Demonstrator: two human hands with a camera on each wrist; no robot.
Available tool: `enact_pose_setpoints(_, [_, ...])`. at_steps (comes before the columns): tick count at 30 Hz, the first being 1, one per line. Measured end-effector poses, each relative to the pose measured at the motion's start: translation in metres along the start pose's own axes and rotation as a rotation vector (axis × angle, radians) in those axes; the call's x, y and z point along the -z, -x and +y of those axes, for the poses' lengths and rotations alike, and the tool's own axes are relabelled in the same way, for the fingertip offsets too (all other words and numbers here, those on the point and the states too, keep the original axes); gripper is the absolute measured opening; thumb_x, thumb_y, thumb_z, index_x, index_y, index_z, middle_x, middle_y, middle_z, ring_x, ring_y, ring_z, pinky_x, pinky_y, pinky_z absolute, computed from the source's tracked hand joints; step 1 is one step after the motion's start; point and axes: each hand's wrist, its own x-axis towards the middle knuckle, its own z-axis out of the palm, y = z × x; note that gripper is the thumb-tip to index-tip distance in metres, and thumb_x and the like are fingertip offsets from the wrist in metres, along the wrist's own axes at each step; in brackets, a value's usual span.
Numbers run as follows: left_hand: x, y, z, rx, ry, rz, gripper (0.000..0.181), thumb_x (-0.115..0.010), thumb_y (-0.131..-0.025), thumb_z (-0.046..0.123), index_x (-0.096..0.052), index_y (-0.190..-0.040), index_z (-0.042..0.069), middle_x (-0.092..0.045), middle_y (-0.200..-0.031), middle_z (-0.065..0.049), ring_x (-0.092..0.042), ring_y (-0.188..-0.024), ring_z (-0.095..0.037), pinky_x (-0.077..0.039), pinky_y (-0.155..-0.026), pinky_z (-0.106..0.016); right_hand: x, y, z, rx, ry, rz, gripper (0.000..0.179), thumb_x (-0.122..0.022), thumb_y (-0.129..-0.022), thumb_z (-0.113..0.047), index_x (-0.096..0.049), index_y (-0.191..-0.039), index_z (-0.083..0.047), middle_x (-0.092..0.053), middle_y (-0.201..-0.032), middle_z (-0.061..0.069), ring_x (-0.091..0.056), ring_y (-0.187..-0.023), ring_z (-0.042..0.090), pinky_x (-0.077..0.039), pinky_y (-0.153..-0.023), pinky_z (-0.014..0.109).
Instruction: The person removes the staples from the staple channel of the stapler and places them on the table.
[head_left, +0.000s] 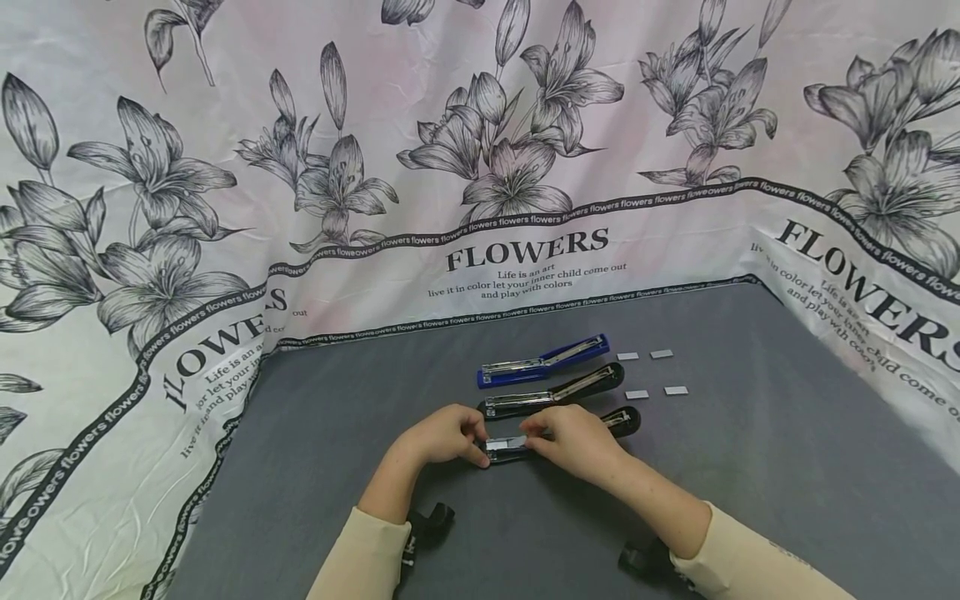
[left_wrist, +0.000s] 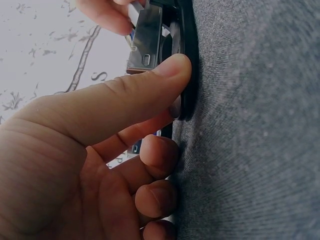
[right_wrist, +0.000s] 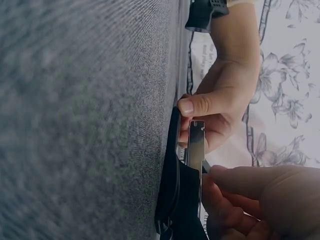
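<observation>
An opened black stapler (head_left: 626, 421) lies nearest the person, its silver staple channel (right_wrist: 196, 145) exposed. My left hand (head_left: 442, 437) pinches the base at its left end; the left wrist view has the thumb (left_wrist: 172, 67) on the black base below the channel. Between thumb and fingers of my right hand (head_left: 573, 437) is a small grey staple strip (right_wrist: 206, 166), right at the channel's open top. Most of that strip is hidden by the fingers. The right hand partly covers the stapler's middle in the head view.
Behind it lie another opened black stapler (head_left: 551, 392) and an opened blue stapler (head_left: 543, 364). Several staple strips (head_left: 637, 395) lie on the grey tabletop (head_left: 360, 383) to their right. A flower-printed curtain (head_left: 525, 283) borders the table's back and sides.
</observation>
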Motion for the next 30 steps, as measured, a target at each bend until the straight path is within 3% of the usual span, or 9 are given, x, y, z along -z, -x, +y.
enact_pose_setpoints(8, [-0.0007,0.0009,-0.0004,-0.005,-0.001,0.002,0.021,-0.09,-0.077,0.009,-0.071,-0.084,0.014,-0.047,-0.061,0.004,-0.042,-0.057,-0.011,-0.036,-0.058,-0.028,-0.0008,0.0004,0.0008,0.007,0.013,-0.001,0.016,-0.084,-0.086,-0.017,-0.082,-0.102,-0.015,-0.074,-0.088,-0.011,-0.059,-0.073,0.001,-0.049,-0.065,0.028])
enact_pose_setpoints(23, [-0.0003,-0.0012,-0.0025,-0.012,-0.001,-0.003,0.021,-0.09,-0.077,0.009,-0.071,-0.084,0.014,-0.047,-0.06,0.004,-0.042,-0.057,-0.011,-0.036,-0.058,-0.028,0.0005,-0.0006,-0.001,-0.012,-0.08,0.012,0.016,-0.083,-0.087,-0.017,-0.083,-0.103,-0.012,-0.077,-0.091,-0.008,-0.061,-0.07,0.0,-0.049,-0.063,0.027])
enact_pose_setpoints(30, [-0.0002,-0.0019,-0.0041,-0.018,0.0,-0.006,0.02,-0.09,-0.077,0.008,-0.072,-0.084,0.014,-0.047,-0.06,0.004,-0.041,-0.057,-0.011,-0.035,-0.057,-0.028,-0.0003,-0.0008,-0.002,-0.023,-0.09,0.021,0.01,-0.083,-0.087,-0.016,-0.083,-0.096,-0.016,-0.075,-0.086,-0.011,-0.052,-0.061,0.002,-0.044,-0.056,0.027])
